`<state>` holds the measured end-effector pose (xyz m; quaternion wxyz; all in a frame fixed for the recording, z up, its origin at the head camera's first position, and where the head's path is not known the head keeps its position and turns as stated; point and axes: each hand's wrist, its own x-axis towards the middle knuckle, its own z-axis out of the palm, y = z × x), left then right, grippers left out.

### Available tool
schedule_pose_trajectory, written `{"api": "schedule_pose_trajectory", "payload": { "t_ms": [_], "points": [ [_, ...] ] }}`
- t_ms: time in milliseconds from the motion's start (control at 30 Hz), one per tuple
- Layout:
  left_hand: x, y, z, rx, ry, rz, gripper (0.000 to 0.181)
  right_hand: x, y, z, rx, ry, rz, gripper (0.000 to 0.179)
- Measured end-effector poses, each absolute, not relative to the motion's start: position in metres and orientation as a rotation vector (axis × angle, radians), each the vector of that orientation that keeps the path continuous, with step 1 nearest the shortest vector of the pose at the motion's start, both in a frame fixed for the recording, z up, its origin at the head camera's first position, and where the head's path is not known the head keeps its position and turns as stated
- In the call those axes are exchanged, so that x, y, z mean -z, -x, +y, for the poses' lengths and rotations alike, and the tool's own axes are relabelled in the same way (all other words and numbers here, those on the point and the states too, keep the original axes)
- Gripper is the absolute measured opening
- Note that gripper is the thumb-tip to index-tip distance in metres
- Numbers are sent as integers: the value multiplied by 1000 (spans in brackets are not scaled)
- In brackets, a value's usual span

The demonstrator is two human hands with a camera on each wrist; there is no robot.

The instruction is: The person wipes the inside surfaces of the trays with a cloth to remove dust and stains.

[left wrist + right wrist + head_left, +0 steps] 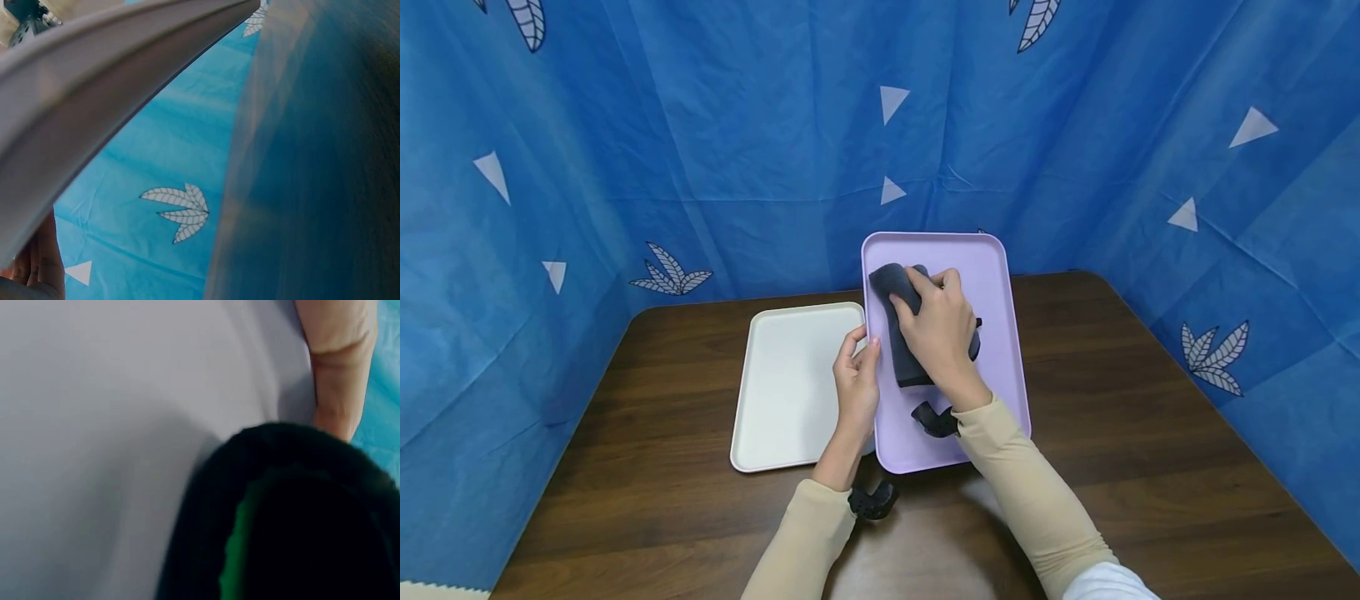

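Observation:
A lilac rectangular tray (1000, 375) is raised over the table and tilted. My left hand (857, 392) holds its left edge, the thumb on the rim and fingers around the side. In the left wrist view the tray's edge (119, 81) crosses large, with part of that hand (44, 265) under it. My right hand (942, 329) grips a folded dark grey cloth (906, 358) against the tray's inner face. Up close in the right wrist view, the cloth (275, 440) looks thick, with a green strip inside its fold; my right fingers are hidden there.
A white rectangular tray (793, 375) lies on the brown wooden table (662, 433) to the left, partly overlapped by the lilac tray. Blue curtains (737, 125) with leaf and triangle prints stand around the table's back and sides. Black camera mounts (874, 502) sit at my wrists.

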<state>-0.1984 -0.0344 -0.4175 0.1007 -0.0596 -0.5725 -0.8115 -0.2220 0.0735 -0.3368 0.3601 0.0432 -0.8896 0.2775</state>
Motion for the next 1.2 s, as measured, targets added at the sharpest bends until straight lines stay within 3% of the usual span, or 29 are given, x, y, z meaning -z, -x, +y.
{"api": "schedule_pose_trajectory", "payload": {
  "t_ms": [633, 1200],
  "points": [
    [417, 198, -35, 2427, 149, -1684, 29, 343, 222, 92, -594, -291, -2301, 41],
    [413, 199, -41, 2396, 137, -1672, 29, 343, 228, 142, -627, -20, -2406, 44]
  ]
}}
